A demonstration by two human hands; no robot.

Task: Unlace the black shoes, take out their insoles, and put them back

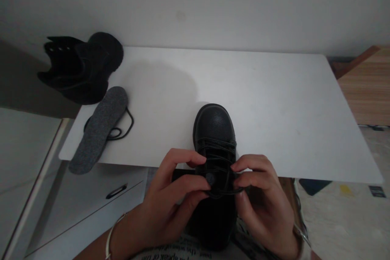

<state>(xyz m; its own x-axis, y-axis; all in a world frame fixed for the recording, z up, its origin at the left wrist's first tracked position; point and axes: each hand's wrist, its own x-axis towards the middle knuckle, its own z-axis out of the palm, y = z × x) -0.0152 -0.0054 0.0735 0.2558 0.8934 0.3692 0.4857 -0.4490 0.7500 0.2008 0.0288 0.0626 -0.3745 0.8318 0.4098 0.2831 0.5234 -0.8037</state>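
Hands [169,199] on laces [217,157] | shoe [219,178] | toe toward wall [195,12] | axis crosses table edge [319,176]

black grained shoe [218,179] | toe pointing away over white table [289,118] | black lace [217,158] threaded across front

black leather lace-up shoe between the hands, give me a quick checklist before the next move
1) Black leather lace-up shoe resting its toe on the white rectangular table: cannot tell; the toe shows over it, but contact is hidden.
2) Thin black lace threaded across the shoe's front: ok, several crossings show.
3) Right hand gripping the lace: ok, between thumb and fingers.
4) Left hand gripping the lace: cannot tell, too dark at the fingertips.
5) Flat mottled grey insole fully on the table: not ok, one end overhangs the near edge.
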